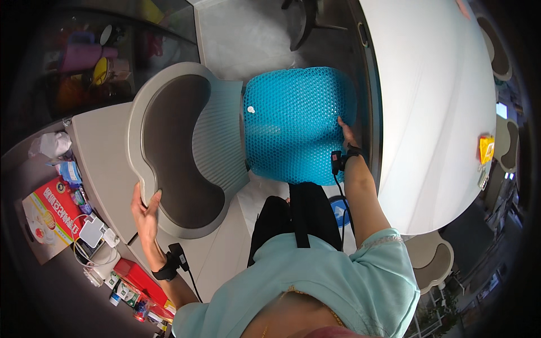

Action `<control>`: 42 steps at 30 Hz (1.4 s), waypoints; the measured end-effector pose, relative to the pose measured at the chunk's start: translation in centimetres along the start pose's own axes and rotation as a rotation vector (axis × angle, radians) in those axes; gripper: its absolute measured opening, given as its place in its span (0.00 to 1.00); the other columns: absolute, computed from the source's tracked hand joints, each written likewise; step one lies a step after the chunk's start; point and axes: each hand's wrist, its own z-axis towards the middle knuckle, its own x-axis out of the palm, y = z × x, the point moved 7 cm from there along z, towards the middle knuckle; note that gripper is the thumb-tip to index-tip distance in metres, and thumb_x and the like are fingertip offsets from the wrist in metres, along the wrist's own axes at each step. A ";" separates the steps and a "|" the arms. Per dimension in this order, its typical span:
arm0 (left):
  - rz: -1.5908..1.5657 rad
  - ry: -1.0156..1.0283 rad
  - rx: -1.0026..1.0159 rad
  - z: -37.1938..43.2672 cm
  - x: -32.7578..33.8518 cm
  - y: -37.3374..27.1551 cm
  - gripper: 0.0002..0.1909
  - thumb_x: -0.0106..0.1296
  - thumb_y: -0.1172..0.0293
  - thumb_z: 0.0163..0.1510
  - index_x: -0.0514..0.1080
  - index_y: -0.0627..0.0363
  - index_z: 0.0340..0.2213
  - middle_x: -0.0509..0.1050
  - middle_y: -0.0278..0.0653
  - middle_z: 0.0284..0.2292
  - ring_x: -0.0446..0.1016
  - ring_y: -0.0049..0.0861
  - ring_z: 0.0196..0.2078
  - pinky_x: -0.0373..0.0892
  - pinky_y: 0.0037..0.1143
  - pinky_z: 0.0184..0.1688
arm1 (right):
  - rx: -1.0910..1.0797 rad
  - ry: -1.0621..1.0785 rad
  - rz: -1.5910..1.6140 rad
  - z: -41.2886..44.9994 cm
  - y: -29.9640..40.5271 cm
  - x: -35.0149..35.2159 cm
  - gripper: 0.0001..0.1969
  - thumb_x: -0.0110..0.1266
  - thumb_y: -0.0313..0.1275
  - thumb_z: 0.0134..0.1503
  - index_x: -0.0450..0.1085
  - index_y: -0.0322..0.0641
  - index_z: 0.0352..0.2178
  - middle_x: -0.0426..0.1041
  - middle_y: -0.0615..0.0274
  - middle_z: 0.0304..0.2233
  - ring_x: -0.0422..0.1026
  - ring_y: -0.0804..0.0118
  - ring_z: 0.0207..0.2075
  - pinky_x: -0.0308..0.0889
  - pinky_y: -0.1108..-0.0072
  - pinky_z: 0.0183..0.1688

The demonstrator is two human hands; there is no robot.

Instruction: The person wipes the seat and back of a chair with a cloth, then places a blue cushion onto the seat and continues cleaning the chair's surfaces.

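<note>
A chair with a pale backrest [136, 101] and a dark brown back pad [177, 156] stands before me. My left hand [146, 211] grips the rim of the backrest at its near left corner, thumb on the front side and fingers on the outer side. On the seat lies a blue honeycomb gel cushion [291, 122], with a small white piece [251, 109] on it. My right hand [347, 134] is at the cushion's right edge, its thumb along the edge and its other fingers mostly hidden. Each wrist wears a black strap with a cabled device.
Right of the chair stands a white round-edged table [431, 118] bearing a yellow packet [487, 149]. At left, a cabinet [105, 156] holds a red box [143, 281], a white charger [92, 231] with cables and several packages. Dark chair legs [304, 25] show at the top. More chairs [431, 264] stand beyond the table.
</note>
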 end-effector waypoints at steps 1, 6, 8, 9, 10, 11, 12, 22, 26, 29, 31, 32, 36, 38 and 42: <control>0.020 -0.024 0.052 0.8 -0.4 -0.4 0.20 0.51 0.78 0.45 0.62 0.66 0.43 0.68 0.36 0.37 0.64 0.20 0.37 0.58 0.18 0.43 | -0.026 -0.064 -0.034 -0.4 1.8 1.1 0.42 0.61 0.46 0.38 0.52 0.39 0.52 0.56 0.62 0.52 0.54 0.64 0.52 0.46 0.72 0.55; 0.072 0.018 0.065 -0.6 0.6 -1.2 0.19 0.50 0.79 0.46 0.62 0.66 0.42 0.68 0.35 0.35 0.65 0.19 0.37 0.59 0.17 0.41 | -0.248 -0.034 0.039 -2.6 3.5 1.7 0.37 0.60 0.39 0.42 0.52 0.39 0.52 0.57 0.60 0.51 0.57 0.63 0.50 0.49 0.71 0.54; 0.095 0.039 0.100 -0.7 1.8 -2.0 0.18 0.50 0.79 0.47 0.62 0.66 0.42 0.68 0.35 0.35 0.65 0.18 0.36 0.59 0.16 0.41 | -0.346 -0.134 -0.032 -2.7 5.3 1.6 0.36 0.59 0.36 0.43 0.52 0.40 0.52 0.58 0.59 0.50 0.58 0.62 0.49 0.51 0.71 0.53; 0.094 0.054 0.098 -1.0 2.0 -2.2 0.18 0.49 0.80 0.47 0.62 0.66 0.42 0.68 0.34 0.35 0.65 0.18 0.36 0.59 0.16 0.40 | -0.238 -0.102 0.102 -3.6 5.3 2.1 0.35 0.59 0.35 0.43 0.52 0.40 0.52 0.59 0.58 0.50 0.59 0.62 0.49 0.51 0.72 0.53; 0.092 0.065 0.101 -1.1 2.4 -2.4 0.18 0.49 0.80 0.47 0.62 0.66 0.42 0.68 0.34 0.34 0.64 0.17 0.36 0.59 0.15 0.40 | -0.134 -0.069 0.239 -4.0 5.4 2.6 0.35 0.59 0.34 0.43 0.51 0.40 0.52 0.60 0.57 0.49 0.59 0.61 0.49 0.51 0.73 0.53; 0.100 0.067 0.100 -1.2 2.6 -2.5 0.18 0.49 0.80 0.47 0.62 0.66 0.42 0.68 0.34 0.34 0.64 0.17 0.36 0.59 0.15 0.40 | -0.126 -0.068 0.242 -4.3 5.7 2.4 0.35 0.59 0.34 0.43 0.51 0.40 0.52 0.60 0.57 0.49 0.59 0.61 0.49 0.51 0.73 0.53; 0.086 0.077 0.073 -1.5 2.9 -2.4 0.19 0.50 0.77 0.47 0.62 0.66 0.42 0.68 0.35 0.35 0.64 0.18 0.37 0.58 0.17 0.42 | -0.270 -0.118 0.055 -4.8 6.8 1.8 0.34 0.58 0.35 0.44 0.52 0.38 0.51 0.61 0.56 0.48 0.60 0.60 0.48 0.51 0.73 0.53; 0.111 0.069 0.101 -1.8 3.7 -4.3 0.19 0.49 0.75 0.49 0.61 0.65 0.43 0.68 0.35 0.36 0.64 0.17 0.36 0.58 0.16 0.41 | -0.217 -0.299 -0.211 -2.5 4.2 -2.3 0.32 0.52 0.44 0.47 0.56 0.30 0.47 0.63 0.50 0.46 0.62 0.55 0.47 0.56 0.70 0.50; 0.115 0.070 0.097 -2.1 3.5 -4.0 0.19 0.49 0.73 0.49 0.61 0.65 0.43 0.68 0.35 0.36 0.64 0.17 0.37 0.59 0.16 0.42 | -0.044 -0.344 -0.750 -5.9 5.5 -2.1 0.37 0.45 0.51 0.48 0.55 0.25 0.47 0.58 0.39 0.48 0.58 0.45 0.50 0.54 0.67 0.52; 0.100 0.084 0.156 -1.4 4.3 -5.3 0.21 0.50 0.72 0.49 0.60 0.64 0.45 0.68 0.36 0.37 0.65 0.18 0.36 0.59 0.16 0.42 | -0.530 -0.626 -0.869 -7.9 2.1 -2.0 0.35 0.46 0.50 0.48 0.56 0.26 0.47 0.55 0.39 0.50 0.57 0.46 0.50 0.53 0.67 0.52; 0.133 0.145 0.155 -1.4 4.3 -4.7 0.23 0.50 0.71 0.49 0.59 0.65 0.46 0.67 0.36 0.39 0.64 0.18 0.39 0.58 0.16 0.43 | -0.455 -0.417 -0.716 -10.8 0.1 0.2 0.31 0.43 0.45 0.50 0.54 0.26 0.47 0.51 0.39 0.52 0.56 0.48 0.51 0.56 0.70 0.49; 0.126 0.151 0.165 -1.3 4.0 -4.2 0.23 0.50 0.71 0.49 0.59 0.65 0.46 0.67 0.36 0.39 0.64 0.18 0.39 0.58 0.16 0.43 | -0.313 -0.355 -0.641 -12.3 -1.6 0.7 0.31 0.45 0.45 0.49 0.56 0.27 0.46 0.54 0.40 0.50 0.58 0.47 0.49 0.58 0.69 0.47; -0.296 0.277 0.040 -1.8 4.0 -0.3 0.24 0.50 0.73 0.47 0.58 0.66 0.46 0.65 0.38 0.42 0.62 0.20 0.43 0.56 0.18 0.46 | 0.153 -0.095 -0.286 -14.3 -15.5 1.5 0.32 0.52 0.48 0.45 0.60 0.30 0.43 0.65 0.47 0.39 0.66 0.53 0.40 0.62 0.67 0.39; -0.485 0.257 -0.040 -2.5 3.8 1.7 0.25 0.50 0.73 0.47 0.59 0.66 0.46 0.64 0.39 0.43 0.61 0.21 0.45 0.55 0.19 0.47 | 0.346 0.006 0.050 -16.1 -17.7 3.1 0.36 0.55 0.51 0.43 0.59 0.34 0.46 0.64 0.51 0.42 0.64 0.57 0.43 0.61 0.68 0.40; -0.566 0.150 -0.118 -3.2 4.7 3.3 0.25 0.50 0.75 0.45 0.59 0.68 0.46 0.66 0.43 0.41 0.65 0.26 0.43 0.59 0.22 0.46 | 0.498 0.059 0.507 -17.2 -18.4 6.1 0.39 0.56 0.51 0.42 0.53 0.39 0.50 0.56 0.57 0.50 0.59 0.61 0.47 0.59 0.72 0.42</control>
